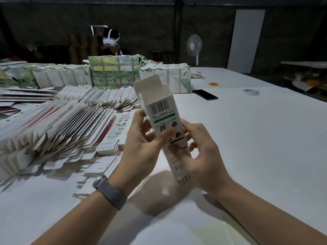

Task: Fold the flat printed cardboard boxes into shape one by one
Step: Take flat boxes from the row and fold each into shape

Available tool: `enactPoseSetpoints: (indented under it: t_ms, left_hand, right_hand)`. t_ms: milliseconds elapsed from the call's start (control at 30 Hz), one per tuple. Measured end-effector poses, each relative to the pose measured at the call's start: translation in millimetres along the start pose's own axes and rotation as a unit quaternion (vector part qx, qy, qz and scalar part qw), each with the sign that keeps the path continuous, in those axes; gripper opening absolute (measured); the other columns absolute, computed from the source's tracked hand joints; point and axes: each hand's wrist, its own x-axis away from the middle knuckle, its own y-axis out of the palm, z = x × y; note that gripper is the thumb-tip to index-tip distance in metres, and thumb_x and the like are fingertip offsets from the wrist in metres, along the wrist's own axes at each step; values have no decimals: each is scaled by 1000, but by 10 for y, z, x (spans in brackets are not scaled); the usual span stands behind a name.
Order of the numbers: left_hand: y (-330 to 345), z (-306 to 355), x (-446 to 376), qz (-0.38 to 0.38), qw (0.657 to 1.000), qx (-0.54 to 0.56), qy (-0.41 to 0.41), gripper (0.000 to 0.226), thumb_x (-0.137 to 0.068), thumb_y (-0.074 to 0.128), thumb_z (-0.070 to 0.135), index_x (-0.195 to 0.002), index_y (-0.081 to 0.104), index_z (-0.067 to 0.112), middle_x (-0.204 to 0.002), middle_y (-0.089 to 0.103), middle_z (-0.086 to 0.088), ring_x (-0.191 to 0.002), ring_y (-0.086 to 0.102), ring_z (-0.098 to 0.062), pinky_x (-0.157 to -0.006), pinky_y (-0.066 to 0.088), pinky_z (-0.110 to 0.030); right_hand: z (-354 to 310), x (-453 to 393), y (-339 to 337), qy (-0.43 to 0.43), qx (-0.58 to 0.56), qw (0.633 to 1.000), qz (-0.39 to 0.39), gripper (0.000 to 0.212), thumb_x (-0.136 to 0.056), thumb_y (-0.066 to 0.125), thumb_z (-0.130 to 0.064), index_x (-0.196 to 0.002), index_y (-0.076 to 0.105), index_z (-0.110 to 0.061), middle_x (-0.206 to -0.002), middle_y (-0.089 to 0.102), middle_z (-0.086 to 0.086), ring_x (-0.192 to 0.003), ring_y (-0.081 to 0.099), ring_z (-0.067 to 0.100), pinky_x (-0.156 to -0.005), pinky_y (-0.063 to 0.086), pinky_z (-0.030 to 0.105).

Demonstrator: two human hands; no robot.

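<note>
A long white printed box [163, 114] with a barcode and a green stripe stands tilted in front of me, squared up into a tube, its top flap raised and its top end showing hollow. My left hand [141, 144] grips its left side, thumb across the printed face. From the right, my right hand [200, 156] holds the lower half with curled fingers. Its bottom end sits near the white table [256, 138]. Rows of flat unfolded boxes [58, 128] lie fanned out on the left.
Strapped bundles of printed cardboard [115, 71] line the far side of the table. A black phone [205, 94], a tape roll [251, 92] and an orange ring [214, 84] lie at the right back. A person wearing a headset [111, 40] sits behind the bundles. A fan [194, 45] stands beyond.
</note>
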Motion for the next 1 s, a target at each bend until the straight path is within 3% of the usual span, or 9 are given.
enactPoseSetpoints:
  t_ms: [167, 300, 433, 533, 667, 767, 867, 933, 1000]
  left_hand:
    - [-6, 66, 17, -38, 995, -56, 74, 44, -84, 71, 1, -117, 47, 18, -108, 71, -4, -102, 72, -28, -83, 60, -38]
    - [30, 141, 27, -60, 992, -63, 89, 45, -86, 74, 3, -116, 47, 23, -109, 72, -1, -104, 72, -27, -85, 61, -39]
    - [36, 221, -1, -45, 997, -21, 65, 45, -80, 75, 15, -117, 50, 21, -107, 73, 2, -103, 73, -21, -82, 60, -35]
    - [56, 176, 21, -38, 999, 19, 18, 48, -79, 79, 12, -118, 51, 17, -109, 74, -3, -103, 73, -27, -84, 59, -39]
    - [42, 101, 42, -22, 997, 48, -49, 50, -78, 78, 25, -121, 53, 18, -107, 76, -7, -96, 75, -28, -75, 61, -36]
    - [37, 12, 62, -20, 991, 65, -115, 64, -71, 82, 32, -127, 51, 20, -104, 76, -13, -91, 76, -29, -67, 60, -38]
    - [33, -68, 69, -17, 985, 73, -158, 93, -66, 91, 33, -141, 36, 35, -103, 76, -15, -87, 76, -29, -64, 60, -40]
    - [20, -95, 89, -18, 981, 69, -181, 104, -61, 87, 37, -144, 25, 51, -101, 77, -14, -84, 76, -27, -63, 60, -38]
    - [20, -117, 120, -37, 977, 64, -201, 94, -60, 86, 38, -140, 38, 50, -98, 77, -14, -80, 76, -26, -59, 60, -37]
  right_hand:
    - [-24, 0, 13, -12, -12, 999, 32, 41, -96, 58, -42, -135, 46, -48, -126, 55, -25, -114, 56, 7, -82, 41, 9]
    - [-87, -29, -34, -43, -22, 999, 22, 50, -99, 53, -39, -143, 30, -48, -133, 51, -36, -119, 56, 1, -88, 44, 11]
    - [-116, -54, -106, -59, -56, 997, -6, 51, -98, 47, -36, -145, 29, -46, -121, 61, -22, -101, 64, 14, -75, 54, 31]
    - [-125, -52, -134, -51, -84, 995, -31, 51, -96, 47, -33, -144, 37, -46, -115, 64, -17, -94, 66, 19, -70, 55, 40]
    - [-164, -70, -152, 35, -174, 981, -74, 57, -89, 52, -22, -138, 48, -52, -101, 65, 4, -83, 66, 39, -70, 58, 54]
    - [-150, -74, -146, 115, -238, 959, -104, 57, -84, 53, -18, -131, 55, -50, -101, 63, 12, -82, 70, 34, -67, 62, 44]
    - [-120, -79, -106, 180, -271, 939, -110, 56, -81, 53, -18, -127, 59, -49, -106, 63, 23, -79, 69, 32, -64, 59, 37]
    - [-80, -90, -73, 214, -306, 921, -112, 44, -88, 54, -21, -122, 62, -48, -106, 71, 17, -83, 71, 32, -66, 60, 36]
    - [-31, -100, -58, 240, -315, 912, -107, 35, -101, 52, -21, -127, 59, -42, -109, 75, 7, -94, 73, 36, -73, 61, 39]
